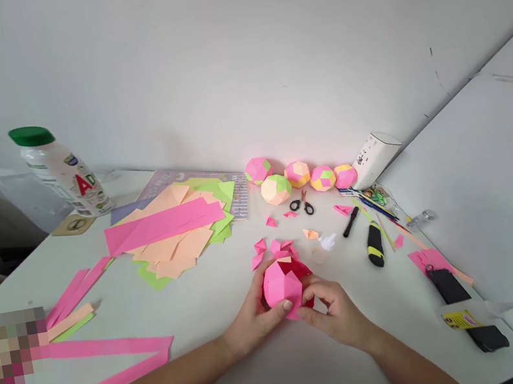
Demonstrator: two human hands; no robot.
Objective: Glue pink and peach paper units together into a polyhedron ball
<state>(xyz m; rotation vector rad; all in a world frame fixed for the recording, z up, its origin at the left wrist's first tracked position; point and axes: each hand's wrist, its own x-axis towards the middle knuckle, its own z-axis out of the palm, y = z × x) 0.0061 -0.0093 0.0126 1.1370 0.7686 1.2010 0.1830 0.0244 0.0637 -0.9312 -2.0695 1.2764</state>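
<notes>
A pink folded-paper ball [281, 283] is held between my two hands above the near middle of the table; its right side gapes and shows a darker inside. My left hand [256, 313] wraps its left side, thumb along the front. With thumb and bent fingers, my right hand [331, 310] grips the paper at the open right edge. Just beyond the ball lie several small folded pink paper pieces [283, 248], a peach folded piece [311, 234] and a crumpled white scrap [328, 242].
Finished paper balls [276, 189] line the wall, near scissors [305, 203]. Coloured paper sheets [169, 233] and pink strips [109, 345] lie left, below a white bottle [64, 175]. Rightward are a box cutter [374, 244], a black pouch [492, 336], a glue bottle [469, 315] and a white tube [375, 159].
</notes>
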